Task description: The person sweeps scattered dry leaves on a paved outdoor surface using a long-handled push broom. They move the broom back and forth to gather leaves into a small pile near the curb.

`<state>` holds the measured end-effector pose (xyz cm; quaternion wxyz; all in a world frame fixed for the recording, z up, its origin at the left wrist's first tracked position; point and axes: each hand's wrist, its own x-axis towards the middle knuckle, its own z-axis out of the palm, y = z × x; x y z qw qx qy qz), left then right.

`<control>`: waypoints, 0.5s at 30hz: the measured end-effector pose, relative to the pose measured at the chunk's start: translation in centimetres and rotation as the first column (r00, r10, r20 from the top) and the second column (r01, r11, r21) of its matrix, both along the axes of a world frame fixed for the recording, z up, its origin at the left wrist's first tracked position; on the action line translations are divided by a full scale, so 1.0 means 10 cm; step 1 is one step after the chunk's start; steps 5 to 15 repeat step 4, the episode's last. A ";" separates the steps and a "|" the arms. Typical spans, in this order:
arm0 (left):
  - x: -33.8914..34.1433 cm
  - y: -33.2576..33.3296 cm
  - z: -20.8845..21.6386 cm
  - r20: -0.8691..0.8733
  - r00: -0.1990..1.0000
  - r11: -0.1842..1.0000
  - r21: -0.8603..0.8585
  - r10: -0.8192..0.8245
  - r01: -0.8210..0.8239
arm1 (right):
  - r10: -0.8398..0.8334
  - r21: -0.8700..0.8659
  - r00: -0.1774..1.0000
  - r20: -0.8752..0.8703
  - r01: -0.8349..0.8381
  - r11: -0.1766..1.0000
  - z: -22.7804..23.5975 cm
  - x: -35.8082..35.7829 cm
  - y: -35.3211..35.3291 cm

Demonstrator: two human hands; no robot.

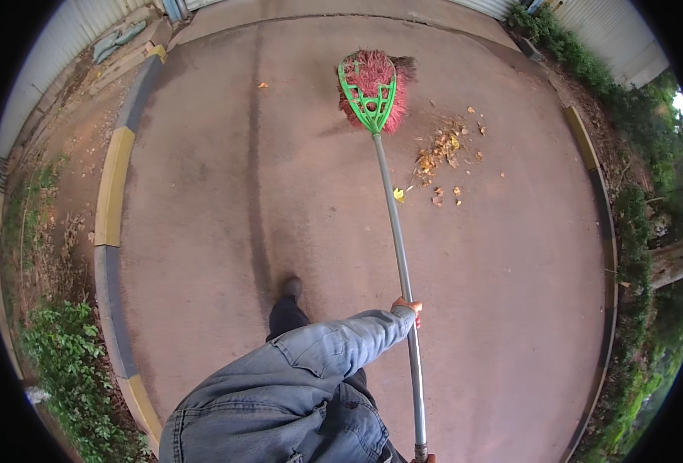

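A long broom (395, 220) with a grey metal pole reaches away from me over the pavement. Its head is a green plastic frame (371, 116) with red bristles (374, 71), and a dark tuft shows behind its right side. My left hand (409, 307) is closed around the middle of the pole, the arm in a blue-grey denim sleeve crossing from the lower left. At the bottom edge, my right hand (429, 459) grips near the pole's dark end, mostly cut off by the frame. Dry brown and yellow leaves (438, 154) lie in a loose pile just right of the broom head.
Black-and-yellow kerbs border the reddish pavement (202, 231), one kerb (114, 185) left and another (605, 208) right. Plants (71, 370) grow beyond the left kerb, bushes (635, 231) beyond the right. A single leaf (263, 85) lies far left. My shoe (292, 288) is ahead of me.
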<state>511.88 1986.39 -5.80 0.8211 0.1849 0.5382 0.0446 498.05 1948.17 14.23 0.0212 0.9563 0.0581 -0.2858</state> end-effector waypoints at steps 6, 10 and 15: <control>-0.21 -0.04 -0.32 -0.052 0.998 0.999 0.028 0.041 -0.040 | 0.102 -0.012 0.991 -0.086 -0.103 0.995 0.08 0.24 -0.03; -0.21 -0.04 -0.32 -0.052 0.998 0.999 0.028 0.041 -0.040 | 0.102 -0.012 0.991 -0.086 -0.103 0.995 0.08 0.24 -0.03; -0.21 -0.04 -0.32 -0.052 0.998 0.999 0.028 0.041 -0.040 | 0.102 -0.012 0.991 -0.086 -0.103 0.995 0.08 0.24 -0.03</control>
